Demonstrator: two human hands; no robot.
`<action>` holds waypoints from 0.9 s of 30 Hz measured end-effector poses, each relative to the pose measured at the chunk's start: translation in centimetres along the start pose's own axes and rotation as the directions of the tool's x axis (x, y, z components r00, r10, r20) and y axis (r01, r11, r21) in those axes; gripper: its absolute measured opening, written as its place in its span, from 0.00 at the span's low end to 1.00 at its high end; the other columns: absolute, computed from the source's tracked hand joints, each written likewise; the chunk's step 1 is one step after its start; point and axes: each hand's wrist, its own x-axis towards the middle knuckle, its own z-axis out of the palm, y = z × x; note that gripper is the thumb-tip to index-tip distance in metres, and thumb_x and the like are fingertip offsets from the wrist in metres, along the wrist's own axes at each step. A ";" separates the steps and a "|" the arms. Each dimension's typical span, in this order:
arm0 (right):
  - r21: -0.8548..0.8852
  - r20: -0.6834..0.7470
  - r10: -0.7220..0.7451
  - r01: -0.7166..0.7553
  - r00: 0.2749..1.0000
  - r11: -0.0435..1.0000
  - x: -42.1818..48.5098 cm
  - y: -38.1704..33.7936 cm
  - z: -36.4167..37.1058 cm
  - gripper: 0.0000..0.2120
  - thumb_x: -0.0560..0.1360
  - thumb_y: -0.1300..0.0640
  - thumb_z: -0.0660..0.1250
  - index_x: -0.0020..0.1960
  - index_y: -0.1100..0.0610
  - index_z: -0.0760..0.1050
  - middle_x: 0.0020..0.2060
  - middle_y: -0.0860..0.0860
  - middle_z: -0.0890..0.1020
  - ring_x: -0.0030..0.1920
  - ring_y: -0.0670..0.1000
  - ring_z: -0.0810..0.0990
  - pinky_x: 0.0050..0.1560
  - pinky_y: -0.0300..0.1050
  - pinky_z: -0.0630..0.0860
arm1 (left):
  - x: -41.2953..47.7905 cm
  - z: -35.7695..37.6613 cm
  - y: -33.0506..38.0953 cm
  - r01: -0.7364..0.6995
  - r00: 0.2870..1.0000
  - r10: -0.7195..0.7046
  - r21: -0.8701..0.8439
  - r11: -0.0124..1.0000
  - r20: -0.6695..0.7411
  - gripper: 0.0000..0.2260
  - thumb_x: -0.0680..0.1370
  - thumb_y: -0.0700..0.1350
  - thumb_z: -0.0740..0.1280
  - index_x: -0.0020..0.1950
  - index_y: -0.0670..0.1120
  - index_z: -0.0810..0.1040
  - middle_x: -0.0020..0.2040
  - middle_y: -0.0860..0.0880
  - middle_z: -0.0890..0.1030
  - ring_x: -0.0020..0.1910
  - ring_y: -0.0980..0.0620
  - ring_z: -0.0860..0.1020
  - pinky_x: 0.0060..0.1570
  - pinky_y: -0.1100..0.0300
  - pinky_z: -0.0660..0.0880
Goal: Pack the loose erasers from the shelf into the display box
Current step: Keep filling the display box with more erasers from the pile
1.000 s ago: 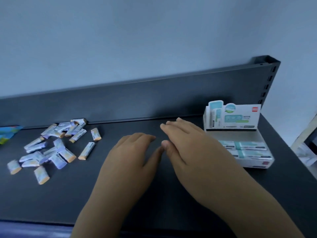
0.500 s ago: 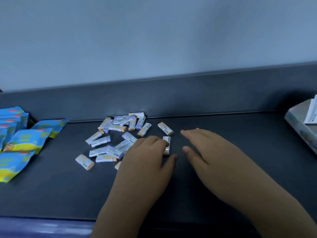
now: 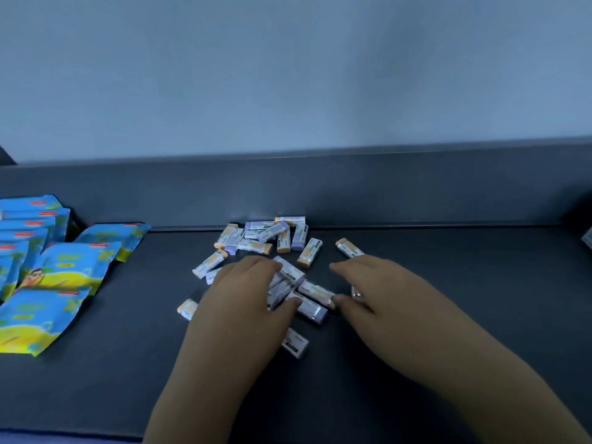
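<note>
Several loose erasers (image 3: 267, 238) in lilac and orange sleeves lie scattered on the dark shelf (image 3: 448, 267), most of them heaped against the back wall. My left hand (image 3: 243, 293) lies over a cluster of erasers (image 3: 282, 285), fingers curved on top and thumb pressed against one at the front. My right hand (image 3: 381, 290) reaches in from the right with fingers stretched out; its thumb touches the end of an eraser (image 3: 315, 291). One eraser (image 3: 356, 291) peeks from under that hand. Of the display box only a pale sliver (image 3: 588, 240) shows at the right edge.
Blue and yellow snack packets (image 3: 64, 270) lie overlapping at the left of the shelf. A low dark back wall (image 3: 384, 190) runs behind the erasers. One eraser (image 3: 294, 342) lies near the front, between my forearms.
The view has swung left, away from the display box. Both hands have moved onto the eraser pile, and a few erasers have shifted together between them.
</note>
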 end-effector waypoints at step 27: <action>-0.169 -0.066 0.282 -0.290 0.957 0.942 7.1 -6.9 3.9 0.07 0.71 0.52 0.67 0.45 0.49 0.83 0.41 0.47 0.80 0.46 0.51 0.79 0.45 0.53 0.81 | 4.0 -3.4 -6.8 -0.373 0.895 0.314 0.146 0.916 0.317 0.10 0.78 0.55 0.67 0.56 0.55 0.82 0.52 0.54 0.77 0.55 0.51 0.74 0.54 0.51 0.76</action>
